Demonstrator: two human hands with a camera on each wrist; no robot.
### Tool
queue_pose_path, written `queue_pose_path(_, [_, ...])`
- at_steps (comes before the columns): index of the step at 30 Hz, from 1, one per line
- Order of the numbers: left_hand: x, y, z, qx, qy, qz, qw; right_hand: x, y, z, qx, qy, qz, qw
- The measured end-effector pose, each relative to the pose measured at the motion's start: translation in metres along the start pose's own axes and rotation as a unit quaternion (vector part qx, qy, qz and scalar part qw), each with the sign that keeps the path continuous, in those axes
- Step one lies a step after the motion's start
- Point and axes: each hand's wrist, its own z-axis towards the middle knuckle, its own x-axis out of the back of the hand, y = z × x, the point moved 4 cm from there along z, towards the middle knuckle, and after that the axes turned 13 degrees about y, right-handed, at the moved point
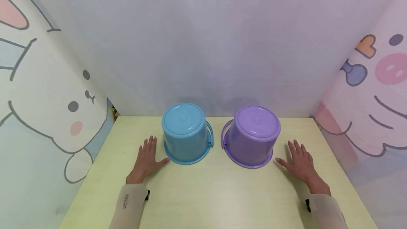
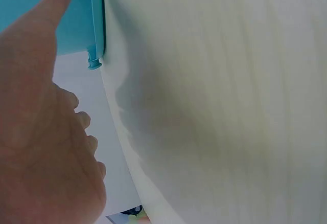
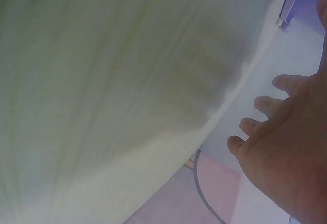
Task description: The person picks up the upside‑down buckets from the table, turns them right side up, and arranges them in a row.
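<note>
Closest to me were the person's beige fabric sleeves (image 1: 130, 204), and beyond them, apparently raised over the pale wood-grained tabletop (image 1: 216, 197), the left hand (image 1: 145, 162) and right hand (image 1: 299, 163) had fingers extended and thumbs spread wide, gripping nothing, though I couldn't tell whether the left thumb touched anything. Between them stood a glossy blue plastic bucket (image 1: 186, 144) and a glossy purple plastic bucket (image 1: 251, 147), both upside down, handles (image 1: 212, 133) jutting into the gap. Handling either well meant, I judged, level palms and keeping those handles clear; behind everything hung a plain pale backdrop (image 1: 203, 45).
</note>
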Motion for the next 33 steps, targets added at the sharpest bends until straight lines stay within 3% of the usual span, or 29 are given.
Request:
queue_pose_path(9, [-0.003, -0.006, 0.0, -0.017, 0.024, -0.008, 0.9995, 0.004, 0.001, -0.002, -0.001, 0.01, -0.001, 1.0])
queue_pose_path(17, [0.0, -0.004, -0.006, -0.012, 0.021, -0.001, 0.9997, 0.003, 0.004, -0.006, 0.003, 0.013, -0.002, 0.9999])
queue_pose_path(27, [-0.002, 0.004, -0.013, -0.04, 0.045, -0.009, 0.9982, 0.003, 0.0, -0.012, 0.006, 0.02, 0.0, 0.9998])
queue_pose_path(33, [-0.002, 0.007, -0.018, -0.034, 0.029, 0.007, 0.999, 0.003, -0.004, -0.017, 0.006, 0.025, 0.008, 0.9996])
